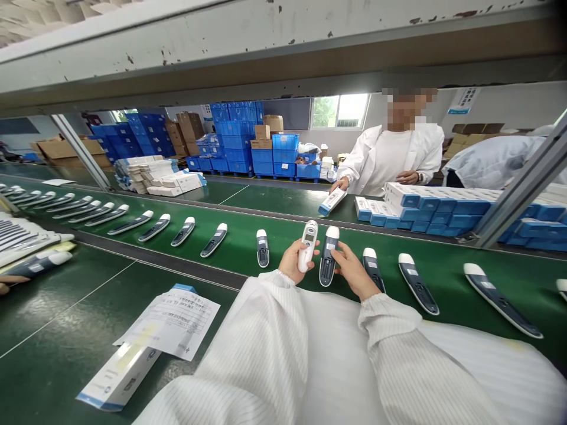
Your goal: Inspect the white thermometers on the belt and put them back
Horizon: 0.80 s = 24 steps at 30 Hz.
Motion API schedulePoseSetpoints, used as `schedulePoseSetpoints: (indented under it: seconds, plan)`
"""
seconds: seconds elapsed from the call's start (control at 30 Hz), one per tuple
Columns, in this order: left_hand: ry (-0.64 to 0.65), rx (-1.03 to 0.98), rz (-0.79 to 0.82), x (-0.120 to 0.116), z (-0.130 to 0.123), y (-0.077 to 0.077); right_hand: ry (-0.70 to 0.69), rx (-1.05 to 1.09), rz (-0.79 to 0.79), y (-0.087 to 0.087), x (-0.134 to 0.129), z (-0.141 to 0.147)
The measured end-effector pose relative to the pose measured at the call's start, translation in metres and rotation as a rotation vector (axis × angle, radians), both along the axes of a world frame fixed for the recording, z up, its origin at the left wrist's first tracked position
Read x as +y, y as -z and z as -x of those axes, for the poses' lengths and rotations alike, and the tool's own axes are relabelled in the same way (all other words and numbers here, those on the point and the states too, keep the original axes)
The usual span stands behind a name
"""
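My left hand (292, 261) is wrapped round a white infrared thermometer (308, 247), its small display and button facing up. Close beside it, my right hand (352, 268) grips a second thermometer (328, 260) by its right edge, thumb on its dark back. That one has an uncovered battery compartment, and I cannot tell whether it rests on the belt. Left of my hands lies a dark-backed thermometer (263, 248) on the green belt (239, 265). To the right, another thermometer (373, 268) lies partly hidden behind my right hand.
Several more thermometers (419, 283) lie along the belt. A box with a printed sheet (177, 321) over it sits at front left. Across the belt a person (390, 153) holds a white-and-blue box (332, 202) near stacked boxes (425, 206). A metal post (522, 183) stands at right.
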<state>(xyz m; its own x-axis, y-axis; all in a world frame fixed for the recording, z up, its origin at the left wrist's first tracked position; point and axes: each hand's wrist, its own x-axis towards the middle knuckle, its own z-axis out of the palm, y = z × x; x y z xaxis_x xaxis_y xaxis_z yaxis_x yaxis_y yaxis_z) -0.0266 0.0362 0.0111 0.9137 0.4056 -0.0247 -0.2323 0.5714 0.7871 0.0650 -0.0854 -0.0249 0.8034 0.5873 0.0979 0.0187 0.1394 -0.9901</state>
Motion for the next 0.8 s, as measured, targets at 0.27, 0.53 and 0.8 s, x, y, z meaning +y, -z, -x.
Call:
schedulePoseSetpoints:
  seconds: [0.27,0.53,0.8]
  plan:
    - [-0.028,0.113,-0.066,-0.019,-0.004,0.000,0.340,-0.427,0.458,0.014,-0.004,-0.017]
    - [-0.140,0.047,-0.128,-0.029,-0.013,0.010,-0.055,-0.090,-0.034,-0.014,0.000,0.009]
    - [-0.504,0.452,-1.129,0.015,0.008,0.001,-0.144,0.117,-0.161,-0.020,-0.010,0.014]
